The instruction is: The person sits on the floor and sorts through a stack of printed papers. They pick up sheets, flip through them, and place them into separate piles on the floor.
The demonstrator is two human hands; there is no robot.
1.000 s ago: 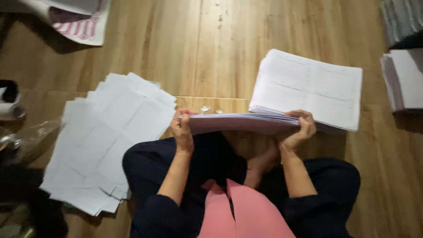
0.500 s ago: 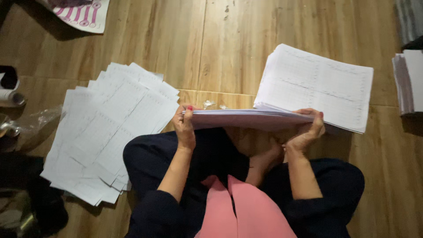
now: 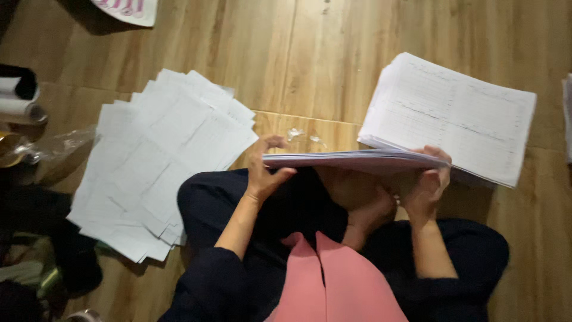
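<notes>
I sit cross-legged on a wooden floor and hold a flat bundle of paper sheets (image 3: 351, 160) level above my lap. My left hand (image 3: 266, 167) grips its left end, thumb underneath and fingers curled over the edge. My right hand (image 3: 428, 182) holds its right end from below. To my left a loose, fanned pile of white sheets (image 3: 155, 161) lies on the floor. To my right sits a neater stack of printed sheets (image 3: 453, 113), partly under the held bundle.
Clear plastic wrap (image 3: 56, 145) and paper rolls (image 3: 21, 98) lie at the far left. A printed sheet (image 3: 128, 9) is at the top left edge. Another paper stack (image 3: 566, 116) shows at the right edge. Small plastic scraps (image 3: 304, 137) lie on the floor ahead.
The view has shifted slightly. My left fingers have curled further over the bundle's left edge. The bundle stays level between both hands.
</notes>
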